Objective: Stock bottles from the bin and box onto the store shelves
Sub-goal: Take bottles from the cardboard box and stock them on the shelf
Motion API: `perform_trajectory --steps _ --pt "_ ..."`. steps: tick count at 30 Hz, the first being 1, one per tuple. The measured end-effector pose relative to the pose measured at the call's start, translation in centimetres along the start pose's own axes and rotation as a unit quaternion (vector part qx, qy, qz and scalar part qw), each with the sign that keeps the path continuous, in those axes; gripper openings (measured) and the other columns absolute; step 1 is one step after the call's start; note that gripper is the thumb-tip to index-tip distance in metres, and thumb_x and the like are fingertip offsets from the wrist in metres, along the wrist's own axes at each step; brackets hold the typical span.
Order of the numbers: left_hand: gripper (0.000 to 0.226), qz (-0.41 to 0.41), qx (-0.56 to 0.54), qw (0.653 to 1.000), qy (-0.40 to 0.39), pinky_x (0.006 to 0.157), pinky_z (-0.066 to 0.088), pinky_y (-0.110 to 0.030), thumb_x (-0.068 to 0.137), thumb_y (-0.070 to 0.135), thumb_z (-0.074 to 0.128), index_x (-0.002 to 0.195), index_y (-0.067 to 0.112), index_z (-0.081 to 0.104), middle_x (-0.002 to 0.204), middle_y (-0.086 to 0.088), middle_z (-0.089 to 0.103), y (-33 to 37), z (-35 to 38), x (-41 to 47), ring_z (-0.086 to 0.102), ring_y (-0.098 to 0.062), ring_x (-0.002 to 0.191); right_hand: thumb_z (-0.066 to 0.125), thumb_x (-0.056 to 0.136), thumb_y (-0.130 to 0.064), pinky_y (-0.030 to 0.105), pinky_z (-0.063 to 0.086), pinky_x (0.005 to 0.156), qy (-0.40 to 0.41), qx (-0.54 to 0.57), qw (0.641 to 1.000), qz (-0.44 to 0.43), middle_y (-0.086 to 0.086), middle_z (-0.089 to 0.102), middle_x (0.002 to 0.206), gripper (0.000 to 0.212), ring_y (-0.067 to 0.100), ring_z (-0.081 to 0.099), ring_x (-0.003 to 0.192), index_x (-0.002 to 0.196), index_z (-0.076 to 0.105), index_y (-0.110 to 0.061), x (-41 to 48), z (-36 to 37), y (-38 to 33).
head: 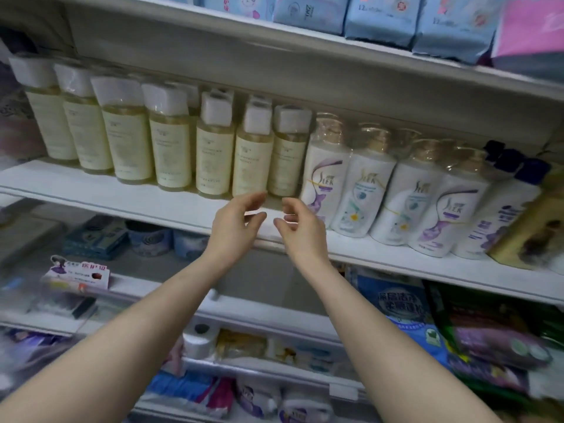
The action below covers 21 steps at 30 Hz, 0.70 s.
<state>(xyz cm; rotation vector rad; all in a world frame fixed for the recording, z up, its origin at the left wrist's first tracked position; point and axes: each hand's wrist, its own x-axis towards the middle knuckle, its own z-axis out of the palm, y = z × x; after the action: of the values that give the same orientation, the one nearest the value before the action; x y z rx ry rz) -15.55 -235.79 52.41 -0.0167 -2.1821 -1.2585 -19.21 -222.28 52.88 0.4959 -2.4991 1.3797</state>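
White store shelf [91, 186] is stocked with upright pale yellow bottles [213, 160] with white caps at left and white bottles [363, 193] with gold caps at right, packed side by side. Left hand [236, 222] and right hand [302, 225] are held close together just in front of the shelf edge, fingers loosely curled, nothing gripped. Blue packs [381, 19] are stacked on the shelf above; a toilet roll [198, 340] and mixed packets are seen on lower shelves.

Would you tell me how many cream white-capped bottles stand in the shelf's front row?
7 cream bottles, side by side from the left end of the shelf to the Slek bottles; others may hide behind.
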Motion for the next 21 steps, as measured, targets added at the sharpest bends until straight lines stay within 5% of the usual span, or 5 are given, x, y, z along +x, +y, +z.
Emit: perform_trajectory --steps 13,17,21 --pt "0.036 -0.001 0.057 0.998 -0.009 0.093 0.052 -0.024 0.091 0.007 0.063 0.126 0.015 0.063 0.119 0.001 0.066 1.5 7.3 -13.8 0.064 -0.008 0.104 0.064 0.09 -0.005 0.005 0.042 0.072 -0.04 0.011 0.999 -0.005 0.0 0.068 0.105 0.028 0.009 0.06 0.083 0.116 0.067 -0.014 -11.6 -5.2 9.0" --pt "0.035 -0.054 0.038 0.997 -0.042 0.088 0.05 -0.015 0.092 0.006 0.061 0.126 0.016 0.063 0.118 0.003 0.066 0.0 9.7 -17.6 0.064 -0.005 0.102 0.066 0.091 -0.008 0.019 0.049 0.076 -0.071 0.012 0.996 0.045 -0.001 0.068 0.108 0.026 0.008 0.061 0.084 0.115 0.067 -0.016 -15.2 -5.3 12.8" --pt "0.037 -0.084 0.062 0.99 -0.097 0.093 0.053 -0.031 0.091 0.006 0.059 0.126 0.017 0.063 0.117 0.001 0.068 -2.6 11.8 -21.1 0.065 -0.011 0.104 0.065 0.088 -0.003 0.027 0.054 0.082 -0.103 0.012 0.989 0.101 0.0 0.069 0.104 0.028 0.013 0.064 0.086 0.113 0.068 -0.015 -18.5 -4.7 17.2"
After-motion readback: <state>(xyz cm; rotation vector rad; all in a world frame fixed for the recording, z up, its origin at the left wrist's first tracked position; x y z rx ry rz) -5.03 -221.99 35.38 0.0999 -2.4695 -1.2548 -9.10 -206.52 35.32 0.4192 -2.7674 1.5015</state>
